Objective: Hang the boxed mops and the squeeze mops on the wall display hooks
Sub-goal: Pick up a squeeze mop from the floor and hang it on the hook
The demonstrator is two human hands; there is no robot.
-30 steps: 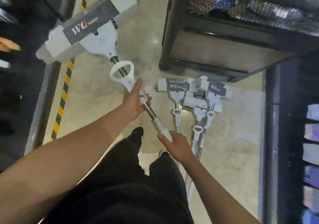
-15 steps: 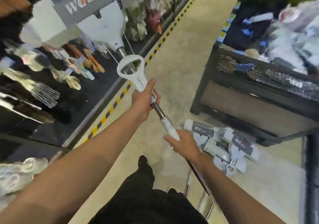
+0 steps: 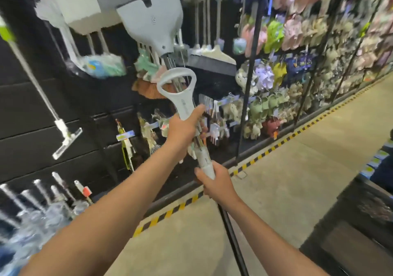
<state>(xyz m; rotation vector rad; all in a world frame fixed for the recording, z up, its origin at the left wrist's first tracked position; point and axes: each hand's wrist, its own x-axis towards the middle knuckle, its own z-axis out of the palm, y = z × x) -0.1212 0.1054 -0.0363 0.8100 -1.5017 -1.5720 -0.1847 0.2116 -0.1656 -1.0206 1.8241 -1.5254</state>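
Here, at the far left, a flat mop (image 3: 63,135) already hangs head-down on the dark wall display (image 3: 25,105), with chrome-topped handles (image 3: 38,190) blurred below it. Moving right, the left hand (image 3: 182,129) is curled tight around the squeeze mop (image 3: 153,24) just under its white loop lever (image 3: 176,84), and the mop's boxed grey head is raised high against the display, its top cut off by the frame. Right of that, the right hand (image 3: 214,182) wraps the white sleeve lower on the same pole, whose dark lower shaft runs down towards the floor (image 3: 297,169). Farther right hang plush slippers (image 3: 265,80), and a dark cart (image 3: 361,222) stands at the edge.

The step in hand looks like carrying this mop up to the display. The hooks themselves are too blurred to pick out. The next move likely calls for finding a free hook, lining up the mop's hanging point with it, and both hands steadying the long pole.
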